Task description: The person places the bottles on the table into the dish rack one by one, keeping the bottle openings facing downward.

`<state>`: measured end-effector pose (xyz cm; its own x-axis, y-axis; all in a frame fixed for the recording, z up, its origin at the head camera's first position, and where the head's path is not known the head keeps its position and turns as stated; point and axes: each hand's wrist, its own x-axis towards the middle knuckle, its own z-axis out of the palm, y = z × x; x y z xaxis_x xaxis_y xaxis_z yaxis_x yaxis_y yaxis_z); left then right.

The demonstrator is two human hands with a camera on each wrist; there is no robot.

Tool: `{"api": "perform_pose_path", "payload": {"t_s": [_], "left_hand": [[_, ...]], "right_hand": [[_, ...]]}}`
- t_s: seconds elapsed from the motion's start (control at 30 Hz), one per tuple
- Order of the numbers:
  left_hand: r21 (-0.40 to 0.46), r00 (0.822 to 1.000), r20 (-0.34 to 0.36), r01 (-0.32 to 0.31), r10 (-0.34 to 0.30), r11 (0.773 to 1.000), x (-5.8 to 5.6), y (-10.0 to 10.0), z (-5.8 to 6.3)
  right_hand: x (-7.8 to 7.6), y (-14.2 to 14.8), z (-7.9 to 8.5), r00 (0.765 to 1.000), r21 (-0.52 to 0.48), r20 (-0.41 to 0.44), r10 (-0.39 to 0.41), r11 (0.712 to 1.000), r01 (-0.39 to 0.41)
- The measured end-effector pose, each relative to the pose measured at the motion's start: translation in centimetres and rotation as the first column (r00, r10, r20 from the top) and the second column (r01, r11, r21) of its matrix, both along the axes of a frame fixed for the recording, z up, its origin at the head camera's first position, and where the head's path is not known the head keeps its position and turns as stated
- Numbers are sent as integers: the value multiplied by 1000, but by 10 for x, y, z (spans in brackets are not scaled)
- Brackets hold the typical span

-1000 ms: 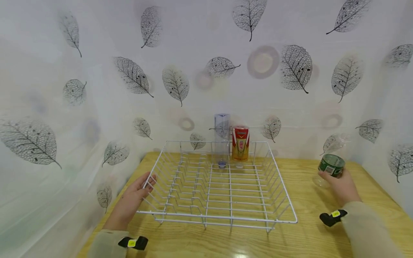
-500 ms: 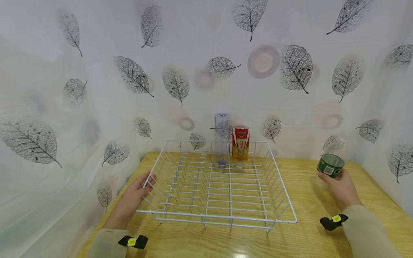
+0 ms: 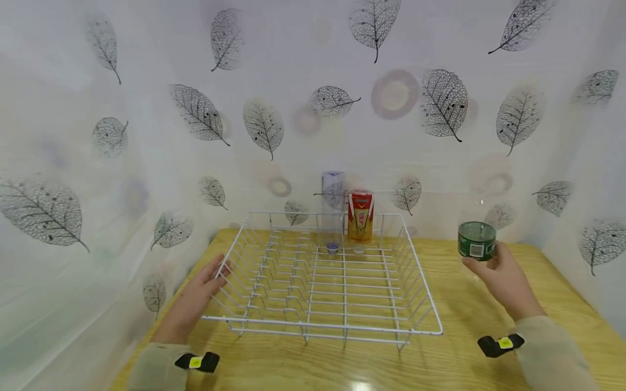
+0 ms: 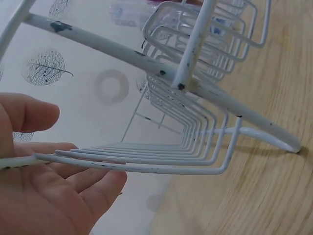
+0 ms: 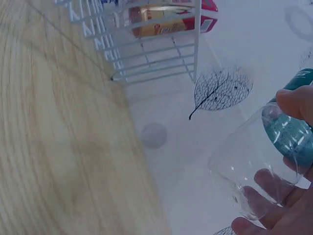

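My right hand (image 3: 508,282) grips a clear plastic bottle (image 3: 476,240) with a green label, to the right of a white wire dish rack (image 3: 323,326). Thumb and fingers lie on opposite sides of it, and its see-through body (image 5: 244,156) shows in the right wrist view. At the rack's left side, my left hand (image 3: 195,296) touches the wires with straight fingers, the thumb held apart from them in the left wrist view. Inside the rack's back stand two upturned bottles: a clear one (image 3: 333,217) with a blue cap and one with a red and yellow label (image 3: 361,217).
The rack sits on a wood-grain table (image 3: 274,364). A pale curtain (image 3: 313,141) printed with dark leaves hangs behind the table and along both sides.
My right hand has moved left toward the rack with the green-labelled bottle, which now stands more upright. The left hand stays at the rack's side.
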<state>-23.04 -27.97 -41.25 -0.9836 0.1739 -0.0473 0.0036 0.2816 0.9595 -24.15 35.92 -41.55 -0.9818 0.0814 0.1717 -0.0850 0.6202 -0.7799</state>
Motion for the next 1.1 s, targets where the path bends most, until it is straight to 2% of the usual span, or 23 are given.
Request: {"api": "perform_pose_path", "payload": {"t_s": [0.13,0.23,0.37,0.43,0.5,0.53,0.63,0.67,0.73,0.77,0.87,0.9,0.97,1.03,1.1], "left_hand": [[-71,998,-58,16,-20,997,2,1,6],[-193,990,-139,10,-37,981,5,3,13],[-390,968,-247,-52,-50,920,12,18,30],[-458,953,-294,-76,-70,886,15,32,39],[-512,931,-349,-95,-105,854,18,47,46],[-545,917,-376,-105,-131,832,19,56,49],[-629,853,-475,-159,-215,761,22,82,57],[-656,823,-510,-185,-249,732,22,91,58],[-677,759,-572,-221,-312,702,22,108,61],[-677,726,-599,-233,-338,698,23,116,63],[-676,645,-651,-254,-399,692,24,138,64],[-671,625,-664,-255,-411,697,25,145,65],[-671,589,-681,-263,-435,693,25,157,65],[-674,561,-693,-278,-454,685,26,166,64],[-690,545,-689,-290,-478,663,27,174,64]], "right_hand": [[7,-18,21,998,66,-31,47,997,-45],[12,-35,35,991,111,-93,93,990,-83],[18,-59,51,972,195,-177,151,974,-116],[20,-71,57,961,249,-209,181,960,-127],[22,-83,62,952,304,-222,212,943,-139],[23,-89,63,947,334,-229,227,932,-143],[24,-108,67,932,403,-242,268,902,-155],[25,-114,68,927,427,-248,280,891,-155],[26,-125,69,916,474,-264,302,868,-150],[26,-131,69,912,495,-268,312,856,-148],[27,-147,69,895,560,-287,342,818,-133],[28,-152,68,888,580,-291,355,804,-131],[29,-162,67,872,614,-304,385,778,-129],[30,-172,66,847,634,-328,419,762,-132],[31,-181,63,824,652,-346,448,746,-132]]}}
